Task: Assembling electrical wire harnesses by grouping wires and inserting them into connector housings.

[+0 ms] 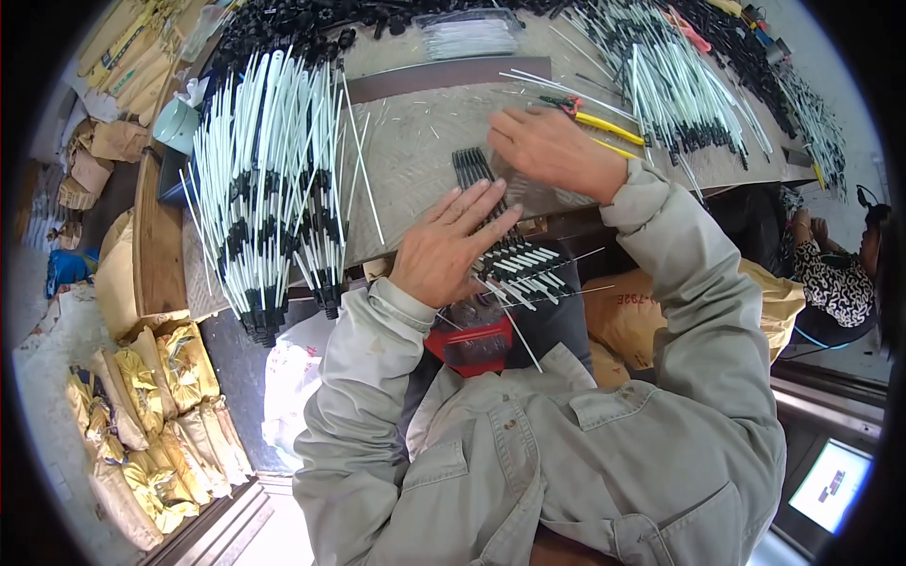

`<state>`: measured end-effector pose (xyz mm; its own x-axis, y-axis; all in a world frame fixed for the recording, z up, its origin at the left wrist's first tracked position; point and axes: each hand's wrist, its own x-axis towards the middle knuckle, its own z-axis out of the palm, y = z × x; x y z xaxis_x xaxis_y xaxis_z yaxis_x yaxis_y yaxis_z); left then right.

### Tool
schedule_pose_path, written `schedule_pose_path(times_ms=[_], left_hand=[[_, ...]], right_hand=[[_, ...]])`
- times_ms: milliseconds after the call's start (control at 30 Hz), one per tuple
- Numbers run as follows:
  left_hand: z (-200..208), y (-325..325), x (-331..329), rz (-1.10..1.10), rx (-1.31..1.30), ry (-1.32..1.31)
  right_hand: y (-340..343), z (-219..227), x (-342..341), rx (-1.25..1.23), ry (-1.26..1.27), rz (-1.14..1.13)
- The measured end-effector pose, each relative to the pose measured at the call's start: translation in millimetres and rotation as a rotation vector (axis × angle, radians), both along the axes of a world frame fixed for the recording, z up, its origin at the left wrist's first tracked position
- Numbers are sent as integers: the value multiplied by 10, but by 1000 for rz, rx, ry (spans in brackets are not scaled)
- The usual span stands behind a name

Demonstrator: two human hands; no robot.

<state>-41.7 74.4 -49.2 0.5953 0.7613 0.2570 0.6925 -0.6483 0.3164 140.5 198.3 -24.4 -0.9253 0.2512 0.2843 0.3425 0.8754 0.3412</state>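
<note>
A flat row of slim black pieces (468, 164) lies on the table's near edge, its white-tipped ends (530, 258) fanning out past the edge. My left hand (445, 243) rests flat across the row, fingers stretched out and pressing on it. Just right of the row's far end, my right hand (552, 149) is curled closed above the tabletop. Its fingertips are hidden, so whatever they may hold does not show. Yellow-handled pliers (609, 127) lie beside the right hand, partly behind it. Thin white rods (559, 87) are scattered beyond the pliers.
Large bundles of white and black rods (269, 170) stand at the left, with another pile (675, 94) at the right. A clear tray (470, 38) sits at the back behind a flat strip (444, 77). Wrapped packets (156, 424) fill the lower left. A person (830, 274) sits far right.
</note>
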Motion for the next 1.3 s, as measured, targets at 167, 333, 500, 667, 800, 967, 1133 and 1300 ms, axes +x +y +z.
schedule_pose_path(times_ms=[167,333,500,667,800,967,1133,1300], left_hand=[[-7,-7,6,2,-5,-60],[-6,-11,2,-1,-14,-42],[12,-52,3,-8,-10,-24],[-48,1,8,-36,23,-1],[-69,9,11,-45,50,-49],[-92,-57,13,-9,106,-106],[-228,-7,67,-7,191,-102],[-281,-7,18,-6,195,-138]], right_hand=[[80,-71,-12,-109,85,42],[24,-138,-44,-204,173,-32],[17,-179,84,-166,201,-52],[-100,-78,65,-355,480,-13],[-888,816,498,-1270,837,83],[-1533,772,363,-321,215,76],[-1546,292,167,-155,312,1],[-1517,310,82,-89,440,133]])
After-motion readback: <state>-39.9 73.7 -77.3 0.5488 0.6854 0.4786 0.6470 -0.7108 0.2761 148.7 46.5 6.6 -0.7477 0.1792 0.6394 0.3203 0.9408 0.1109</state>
